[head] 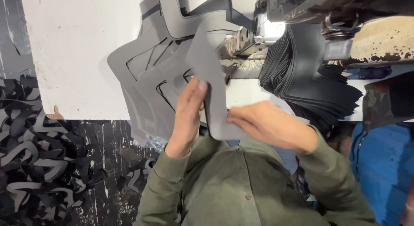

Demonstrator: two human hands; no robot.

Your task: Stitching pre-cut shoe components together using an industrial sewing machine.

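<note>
My left hand (188,111) and my right hand (263,122) both grip one flat dark grey cut piece (211,75) of stiff sheet material, shaped like a bent strip. The left thumb presses on its left edge, and the right fingers pinch its lower end. It is held above the near edge of a white worktable (69,53). Under it lies a spread pile of similar grey cut pieces (146,75). I wear an olive green shirt with long sleeves.
A sewing machine head (293,10) with a bright lamp stands at the top right. Beside it a thick fanned stack of black cut pieces (310,79) rests. Grey offcut strips (34,157) litter the dark floor on the left. Something blue (384,165) sits lower right.
</note>
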